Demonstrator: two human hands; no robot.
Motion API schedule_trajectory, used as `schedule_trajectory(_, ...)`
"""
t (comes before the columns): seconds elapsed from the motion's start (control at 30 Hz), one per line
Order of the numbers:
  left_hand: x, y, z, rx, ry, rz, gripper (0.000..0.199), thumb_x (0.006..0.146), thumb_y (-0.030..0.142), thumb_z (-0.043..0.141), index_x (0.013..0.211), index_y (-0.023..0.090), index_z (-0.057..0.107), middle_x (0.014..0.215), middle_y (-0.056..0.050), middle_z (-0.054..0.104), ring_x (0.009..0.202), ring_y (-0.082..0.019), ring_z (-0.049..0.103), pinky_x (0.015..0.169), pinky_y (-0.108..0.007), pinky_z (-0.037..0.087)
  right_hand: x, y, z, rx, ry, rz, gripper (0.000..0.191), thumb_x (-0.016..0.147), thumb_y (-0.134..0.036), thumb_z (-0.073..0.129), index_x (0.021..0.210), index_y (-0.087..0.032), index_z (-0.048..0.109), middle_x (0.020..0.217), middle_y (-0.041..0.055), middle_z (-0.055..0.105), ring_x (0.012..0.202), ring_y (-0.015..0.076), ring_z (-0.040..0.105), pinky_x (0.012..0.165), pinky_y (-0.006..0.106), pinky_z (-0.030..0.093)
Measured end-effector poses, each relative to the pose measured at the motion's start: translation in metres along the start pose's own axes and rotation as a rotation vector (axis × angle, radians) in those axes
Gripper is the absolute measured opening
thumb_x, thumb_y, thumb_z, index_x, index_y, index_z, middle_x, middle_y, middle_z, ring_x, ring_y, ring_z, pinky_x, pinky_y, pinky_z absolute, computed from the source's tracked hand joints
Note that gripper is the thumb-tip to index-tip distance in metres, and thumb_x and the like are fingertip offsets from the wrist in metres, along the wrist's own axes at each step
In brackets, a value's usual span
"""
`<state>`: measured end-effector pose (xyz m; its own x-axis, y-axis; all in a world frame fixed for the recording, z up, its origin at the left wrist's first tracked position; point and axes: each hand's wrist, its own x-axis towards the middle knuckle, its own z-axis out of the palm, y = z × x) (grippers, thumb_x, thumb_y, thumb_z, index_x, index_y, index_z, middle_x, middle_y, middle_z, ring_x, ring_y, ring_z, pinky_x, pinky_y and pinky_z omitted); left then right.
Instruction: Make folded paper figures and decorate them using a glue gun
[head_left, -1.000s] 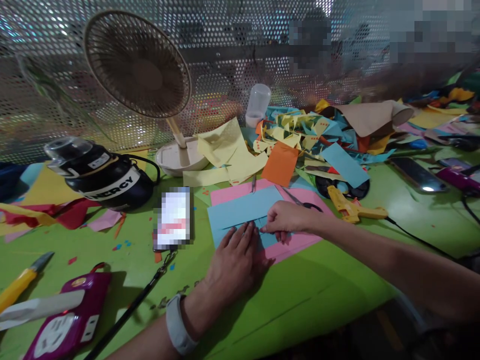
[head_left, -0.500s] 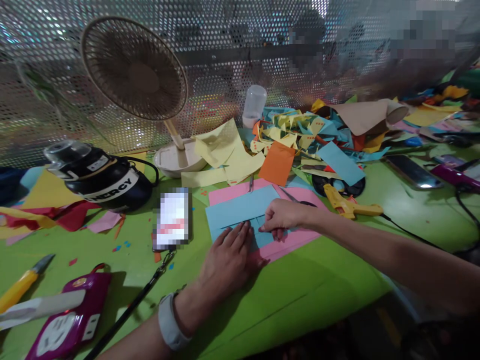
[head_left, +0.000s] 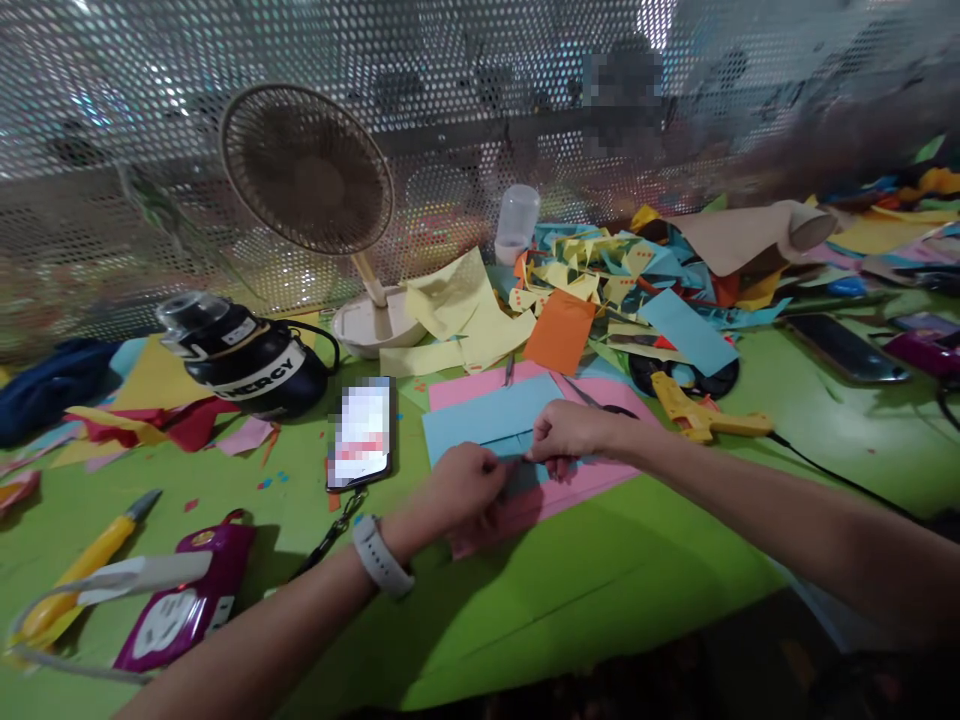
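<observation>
A folded sheet of blue paper (head_left: pixel 487 412) lies on pink paper (head_left: pixel 600 375), with a flap and a slit line across its middle. My left hand (head_left: pixel 461 490), wrist in a pale watch band, curls over the front of the blue sheet, its thumb and forefinger pinched at the paper. My right hand (head_left: pixel 574 437) is closed, with its fingertips pressed together on the blue paper just to the right. The two sets of fingertips almost meet, and the part of the paper under them is hidden. Scissors (head_left: pixel 585 393) lie partly under the right forearm.
A phone (head_left: pixel 362 435) lies left of the paper, near a black bottle (head_left: pixel 247 360) and a fan (head_left: pixel 307 170). A yellow glue gun (head_left: pixel 701 412) sits to the right. Paper scraps (head_left: pixel 600 260) pile up behind. At front left are a yellow cutter (head_left: pixel 97 560) and a purple device (head_left: pixel 191 590).
My left hand has gone from lying flat with fingers stretched on the blue paper to a curled pinch. My right hand stays closed at the same spot. The view has shifted slightly left.
</observation>
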<state>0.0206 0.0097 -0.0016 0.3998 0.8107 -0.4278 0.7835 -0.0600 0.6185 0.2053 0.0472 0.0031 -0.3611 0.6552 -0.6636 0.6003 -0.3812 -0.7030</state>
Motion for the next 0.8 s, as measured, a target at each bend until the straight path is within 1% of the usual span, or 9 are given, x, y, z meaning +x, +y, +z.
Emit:
schedule_trajectory(0.07,0.010,0.001,0.001,-0.201,-0.127,-0.112,0.048,0.090,0.044,0.042,0.050,0.019,0.051,0.042,-0.001,0.058,0.039,-0.015,0.056,0.042,-0.025,0.041,0.000,0.001,0.000,0.004,0.005,-0.005,0.031,0.072,-0.027,0.077,0.058,-0.014,0.054,0.042,0.0000,0.062,0.040,0.0119,0.062,0.049,0.022,0.054)
schedule_trajectory(0.13,0.015,0.002,0.000,-0.308,-0.199,-0.183,0.048,0.090,0.042,0.044,0.049,0.018,0.051,0.042,-0.002,0.058,0.036,-0.013,0.054,0.040,-0.024,0.040,0.001,0.002,0.000,0.013,0.002,-0.012,0.031,0.072,-0.027,0.077,0.058,-0.014,0.053,0.042,-0.0006,0.062,0.039,0.0113,0.061,0.049,0.021,0.054)
schedule_trajectory(0.17,0.016,0.002,-0.001,-0.329,-0.212,-0.200,0.049,0.090,0.042,0.045,0.048,0.017,0.051,0.042,-0.002,0.058,0.035,-0.013,0.053,0.040,-0.024,0.040,0.002,0.002,0.000,0.019,-0.002,-0.017,0.031,0.071,-0.028,0.078,0.058,-0.014,0.053,0.042,-0.0009,0.062,0.038,0.0109,0.060,0.047,0.021,0.053)
schedule_trajectory(0.37,0.016,0.000,-0.006,-0.328,-0.253,-0.212,0.055,0.089,0.046,0.049,0.044,0.015,0.053,0.041,-0.002,0.057,0.035,-0.011,0.051,0.042,-0.024,0.040,0.004,0.004,-0.002,0.021,-0.023,-0.020,0.033,0.072,-0.030,0.078,0.058,-0.013,0.053,0.041,-0.0015,0.061,0.033,0.0084,0.056,0.040,0.017,0.049)
schedule_trajectory(0.47,0.015,-0.007,-0.008,-0.339,-0.279,-0.203,0.056,0.087,0.050,0.051,0.043,0.015,0.052,0.041,-0.001,0.057,0.033,-0.010,0.048,0.041,-0.024,0.038,0.003,0.004,-0.002,0.028,-0.017,-0.024,0.035,0.070,-0.032,0.079,0.057,-0.013,0.053,0.041,-0.0013,0.061,0.033,0.0087,0.056,0.040,0.017,0.049)
schedule_trajectory(0.6,0.010,-0.018,-0.011,-0.387,-0.311,-0.226,0.056,0.085,0.051,0.053,0.042,0.015,0.052,0.039,-0.001,0.056,0.031,-0.009,0.045,0.040,-0.024,0.037,0.003,0.005,-0.002,0.028,-0.018,-0.029,0.037,0.066,-0.036,0.081,0.056,-0.014,0.054,0.041,-0.0009,0.061,0.034,0.0095,0.057,0.041,0.018,0.049)
schedule_trajectory(0.73,0.002,-0.025,-0.017,-0.408,-0.287,-0.215,0.051,0.079,0.054,0.059,0.046,0.016,0.054,0.039,0.000,0.056,0.030,-0.008,0.043,0.041,-0.024,0.036,0.004,0.007,-0.001,0.028,-0.024,-0.037,0.037,0.067,-0.037,0.081,0.056,-0.013,0.054,0.041,-0.0007,0.061,0.034,0.0092,0.056,0.040,0.018,0.047)
schedule_trajectory(0.8,-0.002,-0.026,-0.020,-0.387,-0.270,-0.225,0.049,0.079,0.054,0.059,0.048,0.016,0.054,0.038,0.000,0.056,0.031,-0.009,0.044,0.042,-0.024,0.034,0.003,0.007,0.000,0.013,-0.015,-0.043,0.037,0.068,-0.037,0.080,0.056,-0.014,0.054,0.042,-0.0004,0.061,0.035,0.0096,0.056,0.040,0.019,0.046)
